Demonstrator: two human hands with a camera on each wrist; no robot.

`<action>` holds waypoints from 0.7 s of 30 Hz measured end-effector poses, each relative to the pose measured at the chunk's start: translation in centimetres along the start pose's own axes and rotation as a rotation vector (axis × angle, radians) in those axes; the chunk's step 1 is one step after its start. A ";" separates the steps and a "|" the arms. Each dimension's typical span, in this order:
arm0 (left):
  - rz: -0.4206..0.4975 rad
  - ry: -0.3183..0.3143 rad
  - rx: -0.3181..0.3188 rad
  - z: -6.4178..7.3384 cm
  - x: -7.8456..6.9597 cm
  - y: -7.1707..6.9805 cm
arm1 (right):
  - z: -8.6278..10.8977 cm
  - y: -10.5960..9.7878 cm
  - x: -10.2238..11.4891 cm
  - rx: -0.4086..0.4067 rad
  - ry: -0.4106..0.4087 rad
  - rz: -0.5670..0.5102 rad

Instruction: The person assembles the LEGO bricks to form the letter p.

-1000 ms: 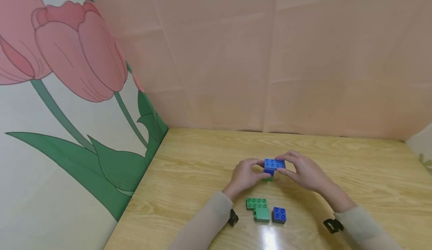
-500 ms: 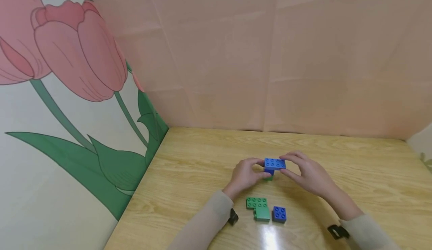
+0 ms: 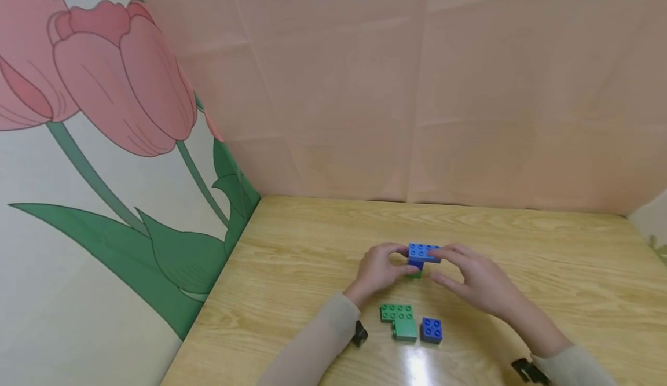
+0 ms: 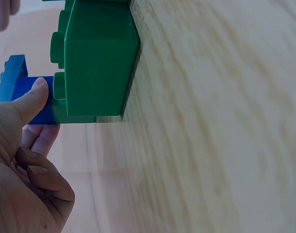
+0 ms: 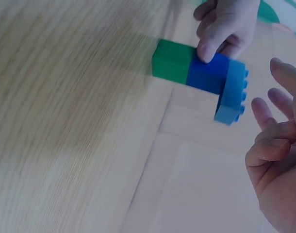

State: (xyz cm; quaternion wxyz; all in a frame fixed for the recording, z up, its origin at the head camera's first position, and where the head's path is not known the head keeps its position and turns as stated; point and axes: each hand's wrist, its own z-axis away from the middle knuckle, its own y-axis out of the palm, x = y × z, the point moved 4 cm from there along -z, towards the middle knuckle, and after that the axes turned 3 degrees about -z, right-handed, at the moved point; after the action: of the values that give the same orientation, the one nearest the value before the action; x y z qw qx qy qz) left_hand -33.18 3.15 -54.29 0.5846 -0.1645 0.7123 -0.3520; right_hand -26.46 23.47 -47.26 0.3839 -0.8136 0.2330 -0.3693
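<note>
A small stack of toy building bricks stands on the table: a green brick [image 5: 172,62] at the bottom, a dark blue brick [image 5: 205,75] in the middle, and a flatter light blue brick [image 3: 423,253] on top, overhanging to the right. My left hand [image 3: 377,267] pinches the dark blue brick between thumb and fingers, as the left wrist view also shows. Right of the stack, my right hand [image 3: 484,282] has its thumb and fingers spread. A fingertip overlaps the top brick in the head view, but the right wrist view shows a gap between them.
Nearer the body lie a green studded brick [image 3: 391,313], a smooth-topped green brick [image 3: 405,331] against it, and a square blue brick [image 3: 431,329]. A pinkish cloth [image 3: 333,85] hangs behind the wooden table [image 3: 292,258]; a tulip-printed panel [image 3: 125,85] borders the left.
My right hand has let go of the light blue top brick, spreading its thumb and fingers and drawing slightly right and toward the body. The left hand and stack have stayed put.
</note>
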 end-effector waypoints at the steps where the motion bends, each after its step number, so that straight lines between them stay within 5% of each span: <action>1: -0.001 0.002 0.000 0.0 0.0 0.0 | 0.1 0.1 0.2 0.012 0.001 -0.001; 14: -0.022 0.004 -0.005 0.1 -0.1 -0.2 | 0.9 1.5 3.4 0.158 -0.013 -0.053; 21: -0.010 -0.003 0.000 0.2 -0.1 -0.3 | 1.2 2.4 4.9 0.221 -0.092 -0.085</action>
State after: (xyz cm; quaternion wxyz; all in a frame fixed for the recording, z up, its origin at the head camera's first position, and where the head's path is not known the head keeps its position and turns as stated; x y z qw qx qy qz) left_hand -32.99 2.96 -54.05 0.5838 -0.1685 0.7107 -0.3544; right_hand -22.73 19.31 -47.64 0.4655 -0.7916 0.1385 -0.3708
